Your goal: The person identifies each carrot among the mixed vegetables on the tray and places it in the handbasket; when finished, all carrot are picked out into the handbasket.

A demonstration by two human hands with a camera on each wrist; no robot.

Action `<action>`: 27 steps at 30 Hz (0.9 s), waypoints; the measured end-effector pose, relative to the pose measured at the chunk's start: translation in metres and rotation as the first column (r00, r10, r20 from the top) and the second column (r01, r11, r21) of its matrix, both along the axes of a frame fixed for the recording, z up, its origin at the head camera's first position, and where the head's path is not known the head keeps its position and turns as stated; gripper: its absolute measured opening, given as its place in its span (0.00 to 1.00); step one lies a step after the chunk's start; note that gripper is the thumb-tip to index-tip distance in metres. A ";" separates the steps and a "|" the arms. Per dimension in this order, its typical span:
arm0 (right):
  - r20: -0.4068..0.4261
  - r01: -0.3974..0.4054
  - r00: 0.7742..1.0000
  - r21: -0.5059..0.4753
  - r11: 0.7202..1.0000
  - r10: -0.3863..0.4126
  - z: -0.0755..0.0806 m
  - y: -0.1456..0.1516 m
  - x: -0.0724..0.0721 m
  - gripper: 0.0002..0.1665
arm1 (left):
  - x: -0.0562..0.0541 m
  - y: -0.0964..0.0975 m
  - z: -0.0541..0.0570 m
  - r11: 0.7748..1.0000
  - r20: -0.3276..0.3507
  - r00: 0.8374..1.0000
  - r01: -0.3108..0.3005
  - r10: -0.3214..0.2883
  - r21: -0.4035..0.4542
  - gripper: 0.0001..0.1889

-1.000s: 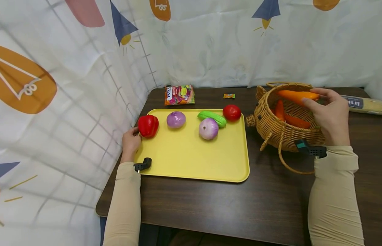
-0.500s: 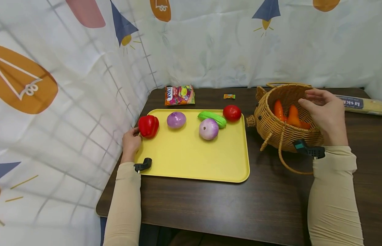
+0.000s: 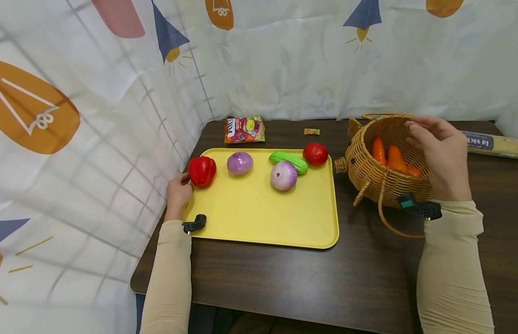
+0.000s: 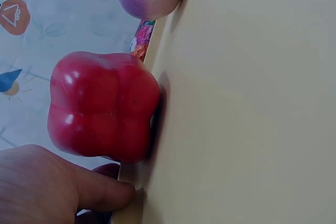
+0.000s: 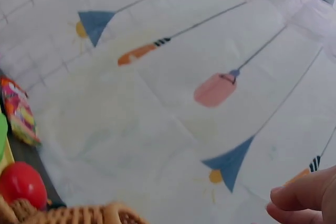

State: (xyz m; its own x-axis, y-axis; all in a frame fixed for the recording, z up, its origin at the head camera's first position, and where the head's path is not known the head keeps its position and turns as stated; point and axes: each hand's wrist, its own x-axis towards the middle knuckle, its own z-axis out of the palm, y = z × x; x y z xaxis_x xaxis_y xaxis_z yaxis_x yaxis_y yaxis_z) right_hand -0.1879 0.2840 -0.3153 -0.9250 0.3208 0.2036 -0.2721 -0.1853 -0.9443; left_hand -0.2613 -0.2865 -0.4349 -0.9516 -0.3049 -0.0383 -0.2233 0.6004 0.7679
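Observation:
My left hand (image 3: 178,197) grips the left edge of a yellow tray (image 3: 263,218), thumb on top, beside a red bell pepper (image 4: 102,106). Also on the tray lie a purple onion (image 3: 239,163), a paler purple onion (image 3: 283,175), a green cucumber-like vegetable (image 3: 296,163) and a tomato (image 3: 315,154). At the right, my right hand (image 3: 446,155) hovers by the rim of a wicker pig basket (image 3: 367,171), with nothing seen between its bent fingers. Orange carrots (image 3: 395,159) lie inside the basket, partly hidden by its wall.
Behind the tray are a candy bag (image 3: 244,129) and a small orange wrapped sweet (image 3: 311,131). A pasta packet (image 3: 494,143) lies right of the basket, whose rope handle (image 3: 394,227) loops onto the dark table (image 3: 292,278). A printed curtain (image 3: 284,69) hangs behind.
My right hand has let go of an orange carrot, which dropped into the basket with the others. The hand then shifted slightly, its fingers drawing closer together. My left hand stays at the tray.

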 end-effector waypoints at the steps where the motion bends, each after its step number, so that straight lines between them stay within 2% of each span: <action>1: -0.014 -0.027 1.000 -0.025 0.999 0.026 0.002 -0.003 0.001 0.23 | 0.000 0.000 0.000 1.000 -0.002 1.000 0.001 -0.001 0.000 0.27; 5: -0.069 -0.136 0.989 -0.124 0.983 0.128 0.009 -0.017 0.004 0.23 | 0.001 0.000 0.000 1.000 0.002 1.000 0.005 -0.005 -0.007 0.27; 11: -0.145 -0.261 0.960 -0.150 0.954 0.240 0.015 -0.035 0.008 0.21 | 0.002 0.000 0.000 1.000 -0.004 1.000 0.006 -0.006 -0.020 0.27; 20: -0.112 -0.267 0.961 -0.119 0.956 0.255 0.018 -0.043 0.012 0.21 | -0.001 0.003 -0.001 0.999 -0.014 1.000 0.018 -0.018 -0.035 0.27; 27: -0.130 -0.270 0.958 -0.100 0.958 0.257 0.019 -0.047 0.012 0.21 | 0.000 0.000 0.000 0.999 -0.009 0.999 0.034 -0.034 -0.041 0.28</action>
